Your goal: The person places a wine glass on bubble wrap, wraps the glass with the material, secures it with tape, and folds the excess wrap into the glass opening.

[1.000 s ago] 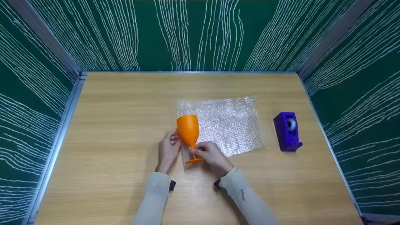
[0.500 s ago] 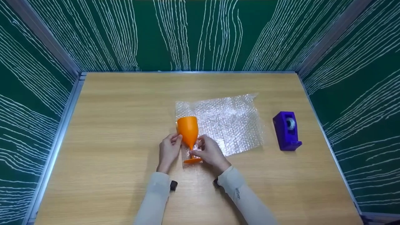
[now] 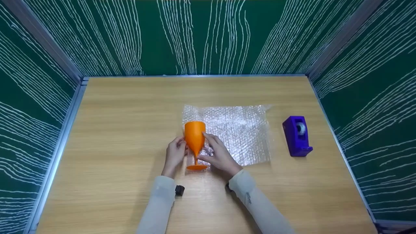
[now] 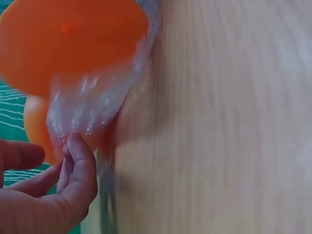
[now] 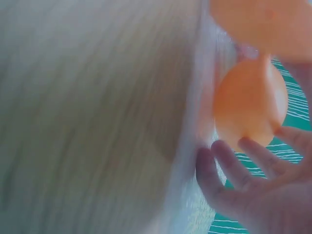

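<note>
An orange goblet point(image 3: 195, 133) lies on its side over the left part of a bubble wrap sheet point(image 3: 240, 130), with its base toward me. My right hand point(image 3: 221, 156) is on its right side, thumb at the stem and fingers stretched out along the bowl. The right wrist view shows spread fingertips point(image 5: 248, 144) against the bowl. At the sheet's left edge is my left hand point(image 3: 175, 154). In the left wrist view its fingertips point(image 4: 75, 141) touch a raised flap of bubble wrap point(image 4: 87, 102) beside the goblet, with the thumb apart from them.
A purple tape dispenser point(image 3: 296, 136) with a roll of clear tape stands to the right of the sheet. The wooden table point(image 3: 123, 130) is bordered by metal rails and green panels point(image 3: 156, 39) with white wavy lines.
My right hand has gone from pinching the stem to spreading its fingers along the bowl. The goblet has settled more upright in the head view, its base shifted slightly left.
</note>
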{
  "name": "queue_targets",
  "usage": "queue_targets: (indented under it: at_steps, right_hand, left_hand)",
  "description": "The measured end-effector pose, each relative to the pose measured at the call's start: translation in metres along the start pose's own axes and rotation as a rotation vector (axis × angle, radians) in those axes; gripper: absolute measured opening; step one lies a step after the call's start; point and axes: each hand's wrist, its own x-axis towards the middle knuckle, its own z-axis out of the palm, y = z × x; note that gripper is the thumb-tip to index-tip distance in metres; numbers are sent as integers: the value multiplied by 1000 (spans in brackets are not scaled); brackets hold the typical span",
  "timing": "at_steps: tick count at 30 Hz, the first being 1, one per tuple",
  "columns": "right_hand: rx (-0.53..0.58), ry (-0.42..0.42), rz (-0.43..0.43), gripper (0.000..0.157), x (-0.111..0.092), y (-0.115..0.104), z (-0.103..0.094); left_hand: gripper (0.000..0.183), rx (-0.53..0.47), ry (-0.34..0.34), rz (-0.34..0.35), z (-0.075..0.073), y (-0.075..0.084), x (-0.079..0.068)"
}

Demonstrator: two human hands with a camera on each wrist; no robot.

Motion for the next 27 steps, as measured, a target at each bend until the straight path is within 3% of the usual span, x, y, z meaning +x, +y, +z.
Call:
queue_targets:
  at_steps: [6,14,18,22,27]
  right_hand:
    - [-5,33,-31,81,1,4,-2]
    - [86,24,72,70,3,7,-9]
    - [119,0,75,72,3,12,-9]
    - [128,-3,64,73,2,16,-8]
    - [77,40,29,69,1,17,-7]
  left_hand:
    - [32,31,-8,37,-2,3,0]
    - [37,101,16,80,1,5,1]
    - [35,114,29,132,3,1,0]
    - [33,51,-13,186,6,-3,0]
    - [34,6,-45,201,8,-6,0]
